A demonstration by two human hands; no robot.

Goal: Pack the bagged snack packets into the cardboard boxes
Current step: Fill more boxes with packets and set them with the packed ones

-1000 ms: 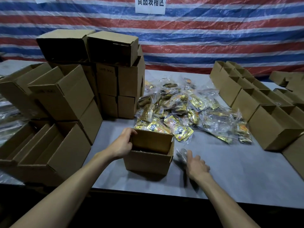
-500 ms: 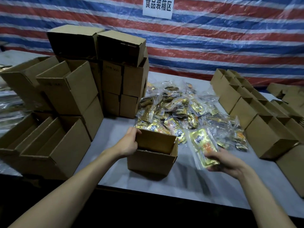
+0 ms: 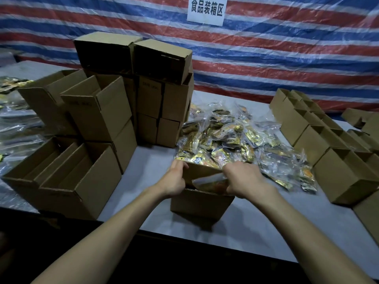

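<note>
Bagged snack packet (image 3: 211, 182), clear plastic with orange and yellow contents, sits tilted in the mouth of the open cardboard box (image 3: 202, 203), which stands at the front middle of the bench (image 3: 266, 222). How deep the packet reaches inside cannot be told. The right grip (image 3: 244, 177) is curled over the packet's right end and grasps it, knuckles up, just above the box's right rim. The left grip (image 3: 174, 179) clasps the box at its left wall near the far corner, thumb lying along the top edge and fingers curled against the side. Directly behind the box, right up against its far rim, spreads a loose pile of packets (image 3: 235, 136), shiny gold and yellow sachets sealed in clear bags. To the left rises a stack of boxes (image 3: 102, 107): the front ones stand mouth up, while the two on top lie on their sides with dark openings facing the camera. Along the right side a row of open boxes (image 3: 328, 150) runs away toward the striped tarp (image 3: 287, 48) of red, blue and white that hangs behind the bench. A white sign (image 3: 207, 9) with dark characters is fixed to the tarp near the top. More bagged packets (image 3: 16, 124) lie at the far left, beyond the stack.
</note>
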